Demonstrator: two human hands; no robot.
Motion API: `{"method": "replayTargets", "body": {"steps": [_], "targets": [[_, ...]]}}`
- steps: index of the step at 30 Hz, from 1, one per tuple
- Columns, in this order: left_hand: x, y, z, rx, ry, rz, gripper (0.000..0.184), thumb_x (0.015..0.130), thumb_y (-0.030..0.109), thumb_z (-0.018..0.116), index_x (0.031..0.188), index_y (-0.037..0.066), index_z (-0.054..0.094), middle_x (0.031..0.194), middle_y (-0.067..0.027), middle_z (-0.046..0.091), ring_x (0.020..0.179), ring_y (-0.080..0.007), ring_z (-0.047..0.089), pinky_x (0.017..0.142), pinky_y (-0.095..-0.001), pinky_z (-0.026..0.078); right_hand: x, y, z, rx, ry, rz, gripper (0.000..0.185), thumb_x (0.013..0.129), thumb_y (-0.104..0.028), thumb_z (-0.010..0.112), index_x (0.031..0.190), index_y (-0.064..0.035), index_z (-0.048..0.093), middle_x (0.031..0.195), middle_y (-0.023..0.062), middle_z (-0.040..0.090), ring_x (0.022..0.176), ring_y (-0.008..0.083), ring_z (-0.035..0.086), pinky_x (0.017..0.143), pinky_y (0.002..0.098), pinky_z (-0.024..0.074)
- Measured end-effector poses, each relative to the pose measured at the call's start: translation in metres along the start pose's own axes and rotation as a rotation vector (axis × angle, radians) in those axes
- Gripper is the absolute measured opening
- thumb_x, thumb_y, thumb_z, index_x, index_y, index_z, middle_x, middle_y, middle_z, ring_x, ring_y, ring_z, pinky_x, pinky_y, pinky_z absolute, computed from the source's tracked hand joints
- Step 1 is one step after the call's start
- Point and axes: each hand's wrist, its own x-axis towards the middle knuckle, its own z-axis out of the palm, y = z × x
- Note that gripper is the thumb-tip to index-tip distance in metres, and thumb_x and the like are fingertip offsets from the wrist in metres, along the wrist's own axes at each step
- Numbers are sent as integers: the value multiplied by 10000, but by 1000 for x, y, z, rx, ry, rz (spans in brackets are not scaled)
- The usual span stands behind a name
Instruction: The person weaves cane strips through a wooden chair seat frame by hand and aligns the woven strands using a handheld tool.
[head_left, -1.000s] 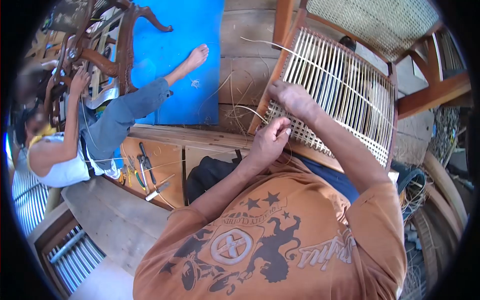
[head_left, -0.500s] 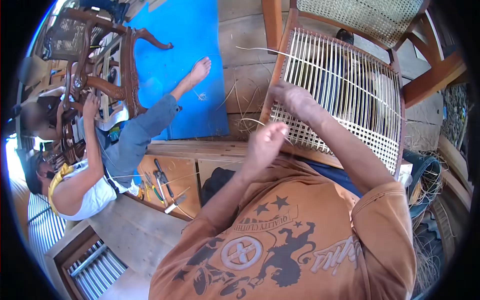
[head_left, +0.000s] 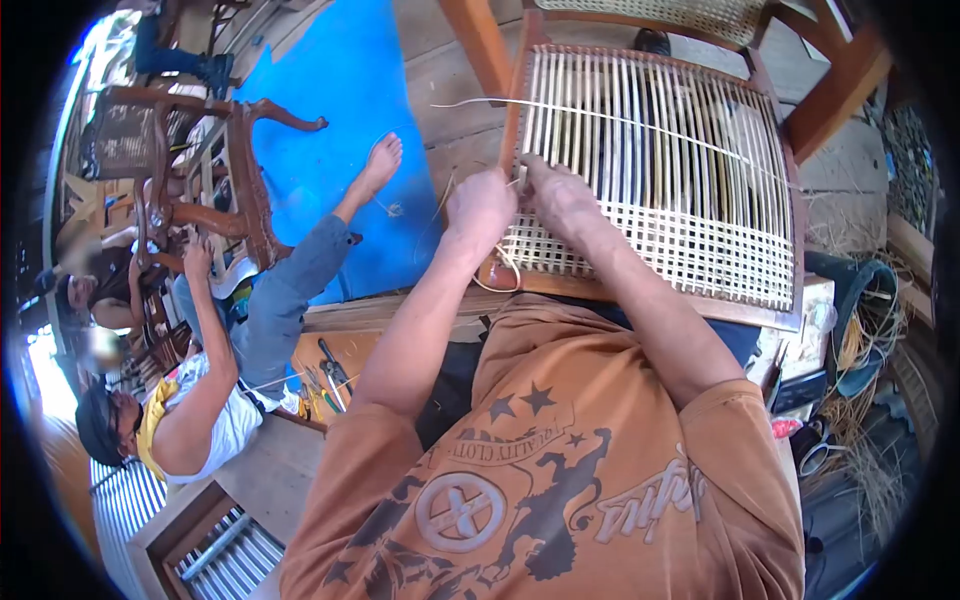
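A wooden chair seat frame (head_left: 790, 215) lies in front of me, strung with pale cane strands; the rows nearest me are woven into a grid (head_left: 680, 255). My left hand (head_left: 482, 208) is closed at the frame's left edge, with a thin cane strand at its fingers. Just right of it, my right hand (head_left: 563, 203) is closed over the left end of the weave, fingertips pinched; what they grip is too small to make out. A loop of cane (head_left: 512, 268) curls below the hands. One loose strand (head_left: 620, 118) crosses the upper seat.
At the left a seated person (head_left: 200, 410) works beside a carved chair (head_left: 235, 200), one bare foot over a blue mat (head_left: 350, 100). Pliers and tools (head_left: 330, 380) lie on a board. A dark container (head_left: 865, 330) with cane scraps stands at the right.
My left hand has moved forward to the frame's edge, beside my right hand. The whole view has shifted, bringing more of the items at the right into sight.
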Motion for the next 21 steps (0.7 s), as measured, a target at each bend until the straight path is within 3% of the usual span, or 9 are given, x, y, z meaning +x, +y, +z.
{"method": "replayTargets", "body": {"steps": [4, 6, 7, 9, 10, 14, 16, 19, 21], "targets": [[8, 5, 3, 235, -110, -60, 282, 905, 235, 501, 926, 37, 701, 925, -207, 694, 913, -388, 667, 789, -497, 525, -26, -16, -32, 147, 131, -96, 370, 887, -102, 514, 1257, -79, 516, 1064, 249, 626, 1036, 417, 585, 910, 451, 471], [12, -12, 9, 272, -63, 41, 329, 921, 268, 464, 914, 26, 687, 917, -210, 689, 890, -404, 663, 775, -515, 519, -55, 9, -45, 227, 260, -42, 408, 856, -7, 541, 1261, -41, 494, 1114, 191, 632, 1076, 352, 582, 955, 386, 457], [37, -42, 38, 285, -78, 125, 325, 913, 289, 477, 937, 22, 660, 897, -225, 679, 859, -419, 657, 755, -530, 509, -116, 30, -82, 435, 390, 4, 384, 872, 12, 508, 1254, -27, 500, 1062, 167, 637, 1046, 301, 605, 913, 348, 481], [15, -18, 11, 202, 22, 128, 280, 875, 261, 521, 958, 13, 619, 883, -255, 659, 838, -447, 639, 738, -539, 497, -183, 72, -95, 487, 725, 30, 381, 889, 23, 483, 1266, -28, 507, 1015, 101, 627, 1010, 215, 611, 865, 312, 494], [14, -12, 9, 239, 20, 160, 280, 876, 260, 517, 959, 13, 619, 886, -254, 660, 838, -448, 638, 739, -541, 496, -215, 94, -102, 515, 873, 110, 381, 909, 20, 492, 1286, -39, 507, 996, 57, 609, 986, 152, 588, 849, 279, 482], [19, -9, 8, 300, -22, 200, 291, 879, 275, 516, 910, 7, 628, 882, -254, 656, 845, -442, 633, 746, -530, 487, -339, 187, -93, 700, 1287, 692, 262, 951, -80, 515, 1192, 9, 568, 1024, 56, 628, 831, 106, 608, 725, 229, 496], [20, -9, 3, 289, -46, 246, 303, 880, 283, 523, 892, 2, 635, 864, -256, 653, 836, -435, 634, 741, -514, 486, -382, 230, -58, 326, 1183, 880, 309, 896, -76, 566, 1187, 28, 558, 1014, 139, 650, 958, 232, 619, 838, 335, 489], [19, -8, -1, 283, -37, 222, 318, 883, 288, 533, 881, -11, 641, 825, -255, 649, 797, -419, 637, 720, -489, 486, -398, 255, -39, -385, 995, 1003, 335, 860, -74, 573, 1185, 8, 574, 1067, 185, 633, 992, 331, 601, 878, 407, 476], [20, -9, 3, 248, -27, 202, 332, 890, 289, 534, 880, -26, 637, 798, -248, 648, 763, -394, 640, 702, -469, 487, -393, 255, -35, -474, 981, 1009, 287, 821, -79, 582, 1093, 8, 610, 999, 197, 640, 919, 394, 602, 821, 469, 479]]}}
